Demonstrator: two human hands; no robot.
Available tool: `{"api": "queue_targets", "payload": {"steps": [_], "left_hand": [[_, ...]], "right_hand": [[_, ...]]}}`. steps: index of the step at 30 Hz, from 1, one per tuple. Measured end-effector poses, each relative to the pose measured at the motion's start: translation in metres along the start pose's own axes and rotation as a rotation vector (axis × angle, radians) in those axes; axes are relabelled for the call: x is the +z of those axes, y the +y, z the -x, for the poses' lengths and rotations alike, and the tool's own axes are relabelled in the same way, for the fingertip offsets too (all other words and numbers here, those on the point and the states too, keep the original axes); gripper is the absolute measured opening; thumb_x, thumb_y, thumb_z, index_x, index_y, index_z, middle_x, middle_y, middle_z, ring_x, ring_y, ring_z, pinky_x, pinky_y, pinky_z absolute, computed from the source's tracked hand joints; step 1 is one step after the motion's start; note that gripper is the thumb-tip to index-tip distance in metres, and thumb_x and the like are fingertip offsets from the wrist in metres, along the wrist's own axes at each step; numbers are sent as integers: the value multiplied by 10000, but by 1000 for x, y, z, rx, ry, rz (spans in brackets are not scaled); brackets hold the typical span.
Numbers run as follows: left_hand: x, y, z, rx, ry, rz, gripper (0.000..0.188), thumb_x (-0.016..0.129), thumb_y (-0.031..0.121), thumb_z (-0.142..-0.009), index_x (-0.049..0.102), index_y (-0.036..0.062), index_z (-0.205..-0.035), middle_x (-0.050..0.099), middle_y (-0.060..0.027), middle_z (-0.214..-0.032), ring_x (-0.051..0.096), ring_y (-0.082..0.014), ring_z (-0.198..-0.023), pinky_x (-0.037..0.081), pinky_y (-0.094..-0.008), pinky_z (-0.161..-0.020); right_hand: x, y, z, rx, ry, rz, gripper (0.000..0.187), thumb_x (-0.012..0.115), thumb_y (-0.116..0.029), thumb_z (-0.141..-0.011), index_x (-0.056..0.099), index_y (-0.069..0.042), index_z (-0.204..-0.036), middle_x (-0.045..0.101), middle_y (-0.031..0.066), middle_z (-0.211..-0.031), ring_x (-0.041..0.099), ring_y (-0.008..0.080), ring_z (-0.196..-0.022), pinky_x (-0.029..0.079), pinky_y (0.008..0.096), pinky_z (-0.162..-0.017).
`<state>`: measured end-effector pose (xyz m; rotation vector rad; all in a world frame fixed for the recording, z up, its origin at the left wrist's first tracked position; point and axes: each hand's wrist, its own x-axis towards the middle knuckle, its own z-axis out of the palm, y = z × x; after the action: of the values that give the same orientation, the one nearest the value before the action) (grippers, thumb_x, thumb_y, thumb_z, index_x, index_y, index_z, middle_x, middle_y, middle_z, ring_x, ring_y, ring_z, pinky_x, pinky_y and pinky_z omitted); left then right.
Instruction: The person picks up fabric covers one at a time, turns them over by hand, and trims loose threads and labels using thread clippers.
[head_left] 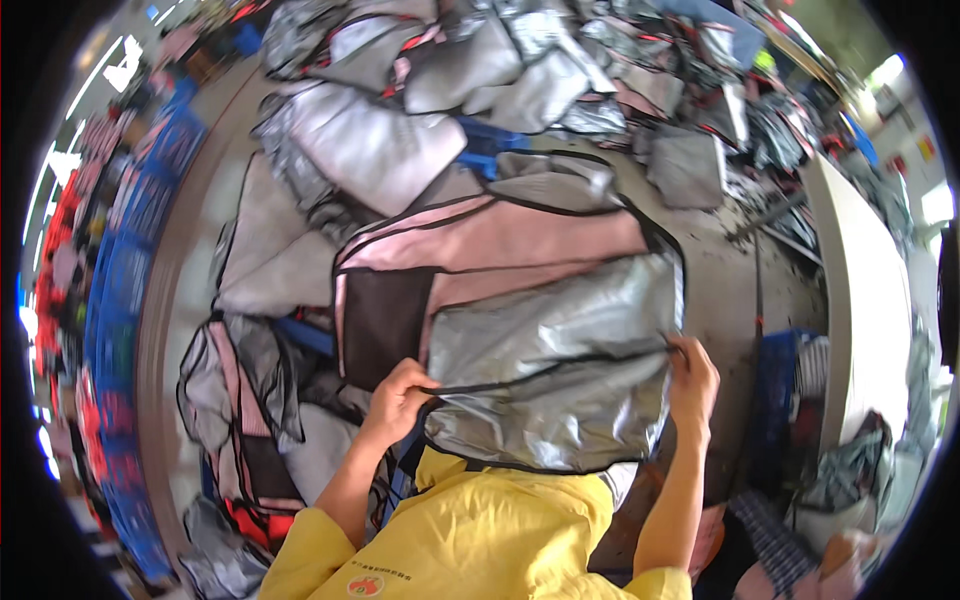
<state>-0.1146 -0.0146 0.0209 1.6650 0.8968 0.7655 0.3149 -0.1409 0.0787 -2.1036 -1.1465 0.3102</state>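
We have a pink, dark-grey and silver sewn panel [550,310] spread in front of the yellow shirt [490,540], its far end near the loose silver-and-pink pieces. The left grip [400,402] is clamped on the black-trimmed edge of the silver sheet; the right grip [694,385] pinches the opposite side, so that edge runs between them.

Progress, as we judge it: partway. Black binding borders much of the outline, and the dark rectangle [385,325] appears joined to the pink part. The silver sheet lies creased, and the panel is flat rather than formed, so smoothing or shaping seems left over. The heap [500,70] beyond suggests more pieces; we cannot tell which are finished.

Hidden: the panel's underside, whatever supports it, and some fingertips behind the fabric. Blur obscures the stitching; the blue crates [125,290] bend into the dark rim, their contents indistinct.
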Motion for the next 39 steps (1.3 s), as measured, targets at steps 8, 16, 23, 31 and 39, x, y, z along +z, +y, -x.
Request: {"api": "queue_targets", "payload": {"steps": [8, 16, 23, 31, 39], "left_hand": [[36, 28, 4, 246, -185, -325, 237, 688, -42, -774, 695, 73, -981, 545, -78, -940, 570, -304, -920, 501, -401, -811], [61, 36, 6, 336, -271, -488, 240, 672, -1, -754, 684, 109, -967, 499, -56, -889, 555, -253, -863, 510, -367, -743], [64, 41, 15, 355, -203, -436, 236, 667, 10, -740, 719, 84, -958, 524, -76, -861, 558, -287, -826, 490, -408, -725], [72, 40, 19, 343, -175, -464, 269, 703, 6, -731, 733, 96, -983, 538, -78, -889, 582, -288, -850, 504, -413, -718], [85, 54, 32, 388, -231, -477, 384, 684, -16, -726, 722, 8, -1107, 610, -107, -995, 614, -317, -940, 536, -420, -825]], "right_hand": [[18, 97, 70, 270, 83, -121, 262, 561, 48, -946, 694, -4, -1165, 551, -39, -832, 442, 72, -704, 375, 231, -629], [9, 70, 77, 369, 120, -104, 293, 575, 32, -967, 702, -5, -1227, 452, -92, -788, 382, 42, -665, 352, 210, -599], [2, 79, 68, 234, 172, -68, 257, 620, -121, -1049, 697, -30, -1277, 714, -5, -898, 566, 48, -785, 455, 221, -726], [4, -5, 44, 62, 123, -27, 112, 716, -93, -982, 764, -18, -1051, 720, 77, -927, 635, 125, -759, 503, 266, -687], [150, -100, 94, -48, -285, -146, 445, 799, -197, -884, 659, -17, -1266, 687, 131, -862, 642, 198, -696, 521, 342, -658]]}}
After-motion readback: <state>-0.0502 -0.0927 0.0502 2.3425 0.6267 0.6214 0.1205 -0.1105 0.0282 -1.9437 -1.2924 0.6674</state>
